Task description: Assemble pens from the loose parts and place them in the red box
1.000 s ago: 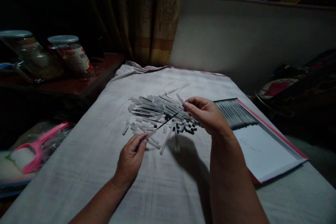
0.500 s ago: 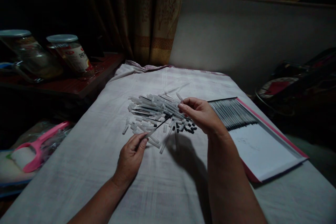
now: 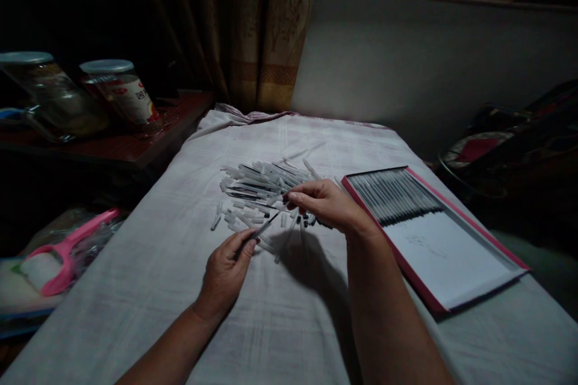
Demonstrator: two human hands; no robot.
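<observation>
Left hand [image 3: 223, 269]: unmoved, pinching a pen [image 3: 263, 228]; less refill [image 3: 275, 216] protrudes than earlier. Pile [image 3: 257, 178]: just beyond. Right hand [image 3: 323, 203]: lower, nearer the pen; fingertips together, contents cannot be told. Box [image 3: 445, 267]: left edge now less covered.

Left of the red-sided box [image 3: 424, 292], the left hand [image 3: 228, 263] and right hand [image 3: 326, 204] are bare, as are both forearms [image 3: 386, 307], the right appearing broader.
</observation>
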